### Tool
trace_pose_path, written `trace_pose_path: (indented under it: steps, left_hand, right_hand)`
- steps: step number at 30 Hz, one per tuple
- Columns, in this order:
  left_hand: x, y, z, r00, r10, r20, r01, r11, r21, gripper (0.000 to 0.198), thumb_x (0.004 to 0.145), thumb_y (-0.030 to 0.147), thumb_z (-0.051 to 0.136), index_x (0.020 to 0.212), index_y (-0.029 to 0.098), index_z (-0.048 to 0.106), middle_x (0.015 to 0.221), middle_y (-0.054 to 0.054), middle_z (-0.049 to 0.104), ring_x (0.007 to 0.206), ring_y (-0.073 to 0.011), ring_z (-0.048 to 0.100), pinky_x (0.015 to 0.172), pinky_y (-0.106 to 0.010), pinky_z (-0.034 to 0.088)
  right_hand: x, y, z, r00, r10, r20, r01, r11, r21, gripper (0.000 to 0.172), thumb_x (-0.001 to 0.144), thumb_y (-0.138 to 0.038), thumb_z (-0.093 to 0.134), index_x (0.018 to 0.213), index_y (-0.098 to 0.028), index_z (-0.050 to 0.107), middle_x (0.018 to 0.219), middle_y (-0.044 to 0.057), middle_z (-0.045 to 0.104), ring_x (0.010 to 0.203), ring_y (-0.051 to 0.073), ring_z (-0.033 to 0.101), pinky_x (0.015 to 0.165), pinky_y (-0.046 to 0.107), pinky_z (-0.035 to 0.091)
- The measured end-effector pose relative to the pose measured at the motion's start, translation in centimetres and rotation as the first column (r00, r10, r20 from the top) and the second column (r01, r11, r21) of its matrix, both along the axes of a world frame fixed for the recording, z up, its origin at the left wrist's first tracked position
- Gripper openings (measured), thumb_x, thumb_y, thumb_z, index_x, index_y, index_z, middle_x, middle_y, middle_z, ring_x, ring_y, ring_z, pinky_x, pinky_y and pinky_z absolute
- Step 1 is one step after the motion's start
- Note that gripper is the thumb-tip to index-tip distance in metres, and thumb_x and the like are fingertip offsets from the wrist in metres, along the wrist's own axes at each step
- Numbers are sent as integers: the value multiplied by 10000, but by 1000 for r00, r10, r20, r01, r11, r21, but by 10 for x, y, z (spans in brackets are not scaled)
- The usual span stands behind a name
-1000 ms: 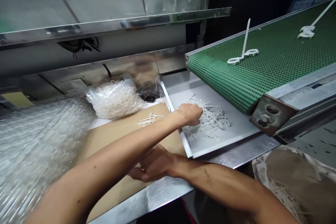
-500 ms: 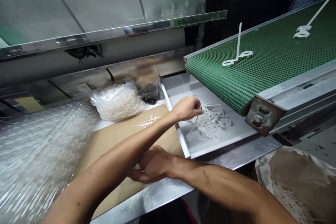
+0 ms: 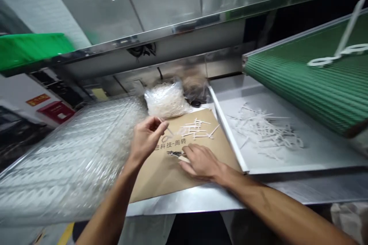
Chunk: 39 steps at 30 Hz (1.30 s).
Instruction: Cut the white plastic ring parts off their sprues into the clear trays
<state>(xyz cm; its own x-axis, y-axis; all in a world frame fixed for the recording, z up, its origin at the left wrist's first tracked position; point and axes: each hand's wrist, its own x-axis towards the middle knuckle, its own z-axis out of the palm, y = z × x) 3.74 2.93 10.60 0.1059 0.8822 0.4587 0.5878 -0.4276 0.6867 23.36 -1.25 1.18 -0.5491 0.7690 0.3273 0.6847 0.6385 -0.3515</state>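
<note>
My left hand [image 3: 147, 138] is pinched over the brown cardboard [image 3: 161, 180]. Between its fingertips is a small white plastic part [image 3: 170, 134] with a ring, blurred and partly hidden. Close beside it, my right hand [image 3: 202, 161] is wrapped round a pair of nippers [image 3: 174, 153] whose metal jaws point left toward the part. A pale handle of the nippers shows under the fingers. Beyond the right hand, several thin white plastic pieces [image 3: 196, 130] lie on the cardboard.
A white tray [image 3: 230, 138] at right holds a pile of white plastic parts [image 3: 268, 130]. Above it ends a green conveyor [image 3: 301, 88] carrying another ringed part [image 3: 322, 61]. A clear bag of rings [image 3: 166, 99] sits behind the cardboard. Stacked clear plastic trays [image 3: 69, 157] fill the left.
My left hand has moved from the pile in the white tray leftward over the cardboard, bringing a part. The arms no longer cross. The view has turned left, and the nippers now show.
</note>
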Motion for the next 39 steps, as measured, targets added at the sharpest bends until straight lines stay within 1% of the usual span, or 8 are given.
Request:
trace_pose_path:
  steps: [3,7,15,20,26,32,35,39]
  left_hand:
    - [-38,-15,-40,967,129,-219,-128,992,19,215,897,363,625,799,174,657,690,7,640,616,-126,561,626,-236,425]
    - [-54,-30,-70,946,51,-320,-82,993,-83,210,938,339,566,849,175,663,762,-13,672,688,-146,602,682,-257,441]
    - [-97,-50,-84,916,-41,-398,-53,973,-223,388,904,372,632,1252,202,622,1093,-78,629,1031,-235,622,934,-382,492]
    - [-96,-51,-95,921,-53,-385,-51,966,-254,298,904,304,626,1185,214,665,1075,-63,613,1047,-230,616,958,-368,483]
    - [-74,-54,-83,962,-8,-274,-49,979,-198,163,922,238,595,1058,189,671,969,-39,636,878,-177,625,809,-304,495]
    - [-53,-67,-80,993,58,-100,-60,998,-10,168,915,230,624,1076,189,645,979,-40,655,810,-142,588,744,-272,493]
    - [-45,-70,-88,995,91,-40,-87,993,85,171,906,215,635,1074,182,636,949,-45,636,802,-140,572,728,-274,496]
    - [-38,-71,-96,994,111,-21,-107,984,142,186,893,202,640,1077,182,631,894,-37,612,764,-138,565,700,-277,509]
  right_hand:
    - [-2,0,-5,1000,16,5,-16,1000,2,289,966,-394,518,1086,-143,594,999,133,685,917,261,641,833,375,489]
    - [-3,1,-7,999,30,34,-31,1000,6,272,973,-371,495,1090,-145,590,978,130,672,917,262,629,836,378,483]
    - [-4,2,-5,997,13,71,-13,1000,6,262,966,-342,477,1106,-149,587,956,126,664,908,268,630,832,388,488]
    - [-4,2,-9,996,16,82,-17,1000,11,286,964,-344,473,1136,-140,577,972,131,660,865,268,633,801,396,499]
    - [-5,-5,-2,999,45,-8,-46,995,-92,261,964,-326,486,1135,-152,576,969,120,659,863,259,624,796,384,493]
    - [-8,-19,32,965,6,-261,-140,855,-499,225,1025,-348,440,1056,-213,617,938,34,685,839,196,632,751,306,462]
    - [-8,-20,39,959,-3,-284,-172,791,-588,252,1037,-365,431,1008,-211,628,924,17,690,833,183,624,736,286,445]
    - [-8,-18,38,963,-10,-268,-167,760,-628,279,1036,-394,432,1007,-205,635,922,23,691,809,182,615,706,281,435]
